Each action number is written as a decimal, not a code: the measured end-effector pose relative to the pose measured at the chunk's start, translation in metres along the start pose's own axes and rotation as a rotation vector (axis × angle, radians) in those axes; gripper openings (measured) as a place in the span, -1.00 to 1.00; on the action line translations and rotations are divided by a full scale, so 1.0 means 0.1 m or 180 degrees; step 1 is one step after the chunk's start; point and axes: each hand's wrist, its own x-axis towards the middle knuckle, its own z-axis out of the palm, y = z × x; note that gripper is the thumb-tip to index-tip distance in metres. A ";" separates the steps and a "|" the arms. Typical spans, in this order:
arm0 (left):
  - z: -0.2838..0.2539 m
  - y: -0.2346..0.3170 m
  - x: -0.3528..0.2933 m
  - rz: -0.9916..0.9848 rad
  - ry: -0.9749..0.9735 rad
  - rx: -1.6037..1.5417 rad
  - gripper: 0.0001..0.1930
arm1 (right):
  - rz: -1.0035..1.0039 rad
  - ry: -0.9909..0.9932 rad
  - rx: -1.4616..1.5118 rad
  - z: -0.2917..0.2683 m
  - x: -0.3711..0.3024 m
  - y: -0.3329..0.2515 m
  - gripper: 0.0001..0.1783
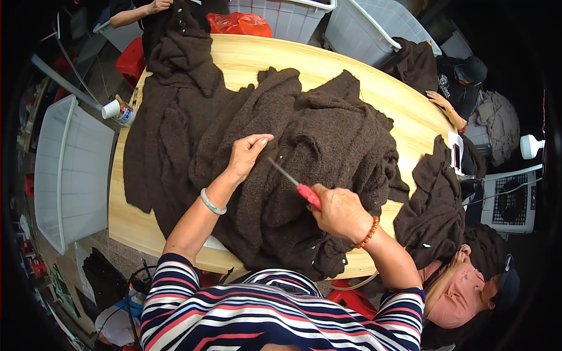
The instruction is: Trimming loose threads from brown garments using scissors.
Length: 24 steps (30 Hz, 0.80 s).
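Dark brown knitted fabric [234, 117] lies in a thick, rumpled heap across the wooden table in front of me. My right hand [341, 213] is closed around the red handle of a tool with a thin metal shaft [307, 193], and the shaft points up and left over the cloth. The exact kind of tool cannot be made out. Just left of the tool's tip, my left hand [247, 155] hovers over the cloth with thumb and forefinger pinched together. Anything between those fingertips is too small to see. Small pale specks, perhaps buttons, dot the fabric near its lower edge.
The pale wooden table [257, 52] has white plastic bins [70, 175] around it. A person's hand [158, 7] lifts fabric at the far left. Others sit along the right with more dark cloth [436, 205]. A white cup [111, 109] stands at the left edge.
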 end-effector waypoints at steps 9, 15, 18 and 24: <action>-0.10 -0.06 -0.47 0.0863 0.1010 0.2507 -0.68 | -0.0115 -0.0008 0.0157 0.04 -0.17 -0.04 -0.69; 0.05 0.10 -0.61 0.1179 0.0555 0.2225 -0.84 | -0.0502 -0.0283 -0.0207 0.15 -0.25 -0.16 -0.70; 0.02 -0.06 -0.75 0.1685 0.0482 0.2644 -0.74 | -0.0241 -0.0271 -0.0250 0.10 -0.26 -0.15 -0.71; 0.08 -0.14 -1.17 0.1598 0.0113 0.3764 -0.54 | -0.0419 -0.0514 -0.0195 0.17 -0.41 -0.16 -0.70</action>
